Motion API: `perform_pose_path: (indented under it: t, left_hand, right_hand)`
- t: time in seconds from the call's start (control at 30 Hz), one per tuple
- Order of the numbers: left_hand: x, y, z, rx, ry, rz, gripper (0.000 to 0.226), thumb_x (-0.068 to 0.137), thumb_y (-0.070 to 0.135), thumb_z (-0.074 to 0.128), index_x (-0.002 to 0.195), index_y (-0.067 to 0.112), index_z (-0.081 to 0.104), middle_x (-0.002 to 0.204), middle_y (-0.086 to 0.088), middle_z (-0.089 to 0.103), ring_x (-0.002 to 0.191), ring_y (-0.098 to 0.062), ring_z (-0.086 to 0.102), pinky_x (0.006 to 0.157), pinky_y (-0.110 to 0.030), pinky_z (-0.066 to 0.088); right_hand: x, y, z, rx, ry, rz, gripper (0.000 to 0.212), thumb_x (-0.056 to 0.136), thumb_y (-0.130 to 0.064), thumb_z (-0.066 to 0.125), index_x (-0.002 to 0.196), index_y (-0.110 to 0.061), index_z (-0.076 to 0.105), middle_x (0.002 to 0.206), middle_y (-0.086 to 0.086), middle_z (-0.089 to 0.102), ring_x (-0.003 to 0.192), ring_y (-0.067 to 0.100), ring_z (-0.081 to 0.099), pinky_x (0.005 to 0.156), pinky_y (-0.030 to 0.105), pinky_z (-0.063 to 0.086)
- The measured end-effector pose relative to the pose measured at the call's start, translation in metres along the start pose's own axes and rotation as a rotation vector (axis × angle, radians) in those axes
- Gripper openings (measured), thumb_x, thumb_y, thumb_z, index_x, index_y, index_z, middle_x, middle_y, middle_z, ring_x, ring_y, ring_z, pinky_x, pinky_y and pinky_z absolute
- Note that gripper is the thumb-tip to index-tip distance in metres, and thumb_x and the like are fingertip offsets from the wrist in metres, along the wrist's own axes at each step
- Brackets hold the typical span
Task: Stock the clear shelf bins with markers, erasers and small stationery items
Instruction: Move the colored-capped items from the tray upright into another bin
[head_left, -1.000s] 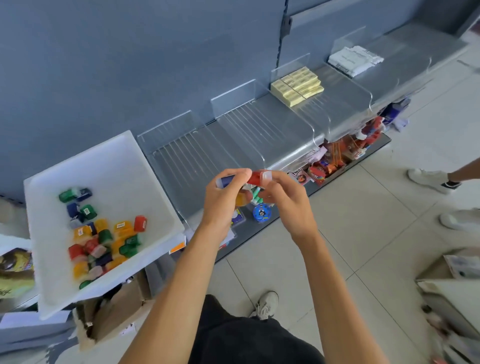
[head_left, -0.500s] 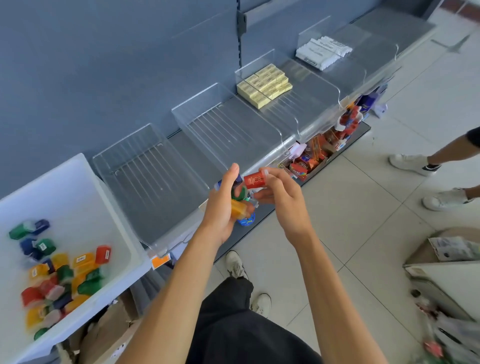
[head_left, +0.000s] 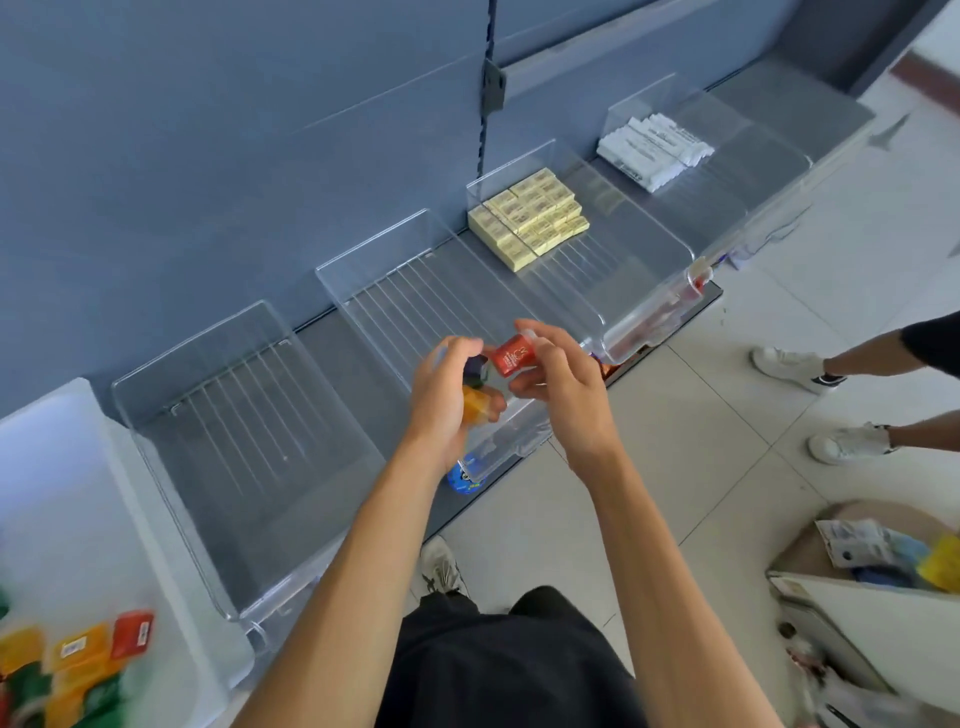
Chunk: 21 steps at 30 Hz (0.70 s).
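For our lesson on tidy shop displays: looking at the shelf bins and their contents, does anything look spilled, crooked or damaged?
Nothing looks spilled or damaged. The yellow erasers sit in a neat block at the back of their clear bin; only the white packs in the next bin lie slightly fanned.

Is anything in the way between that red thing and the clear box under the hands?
Nothing visible. The right hand pinches the red item above the open-topped clear bin, whose floor is bare. The left hand, gripping other pieces, sits beside it, not underneath.
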<state>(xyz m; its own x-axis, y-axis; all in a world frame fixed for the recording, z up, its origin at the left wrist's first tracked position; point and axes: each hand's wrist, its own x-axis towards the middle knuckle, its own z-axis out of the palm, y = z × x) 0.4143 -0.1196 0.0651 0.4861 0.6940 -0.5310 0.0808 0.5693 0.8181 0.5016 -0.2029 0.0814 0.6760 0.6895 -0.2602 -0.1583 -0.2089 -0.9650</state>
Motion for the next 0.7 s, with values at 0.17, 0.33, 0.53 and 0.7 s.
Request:
perform_pose_path:
  t: [0.17,0.33,0.53,0.7]
  left_hand:
    - [0.027,0.014,-0.014,0.000,-0.013,0.075,0.018,0.067,0.019,0.051,0.074,0.017,0.068,0.083,-0.012,0.047,0.045,-0.018,0.051,0.051,-0.028,0.039]
    - [0.056,0.021,-0.032,-0.025,0.105,0.086,0.030,0.067,0.016,0.050,0.090,0.005,0.065,0.073,-0.006,0.048,0.046,-0.021,0.048,0.046,-0.025,0.035]
    - [0.088,0.032,-0.030,-0.164,0.412,0.097,0.014,0.072,0.017,0.054,0.070,0.021,0.067,0.073,-0.010,0.046,0.047,-0.025,0.047,0.047,-0.026,0.034]
    - [0.104,0.039,-0.032,-0.192,0.656,0.146,0.016,0.087,0.014,0.055,0.073,0.019,0.063,0.060,0.000,0.054,0.045,-0.023,0.053,0.047,-0.024,0.038]
  right_hand:
    - [0.036,-0.004,0.014,-0.026,-0.020,0.028,0.032,0.104,-0.016,0.035,0.107,-0.015,0.066,0.082,0.002,0.055,0.065,0.009,0.056,0.066,0.026,0.052]
    - [0.082,0.000,0.035,-0.053,-0.144,0.074,0.023,0.104,-0.018,0.037,0.113,-0.016,0.058,0.079,0.000,0.051,0.066,0.012,0.053,0.064,0.025,0.050]
    - [0.145,0.010,0.073,-0.073,-0.394,0.079,0.022,0.102,-0.013,0.047,0.124,-0.010,0.048,0.088,-0.003,0.054,0.073,0.007,0.055,0.059,0.019,0.049]
    - [0.189,0.015,0.080,-0.163,-0.518,0.109,0.019,0.098,-0.014,0.056,0.118,-0.014,0.056,0.086,-0.004,0.062,0.069,0.001,0.058,0.061,0.020,0.052]
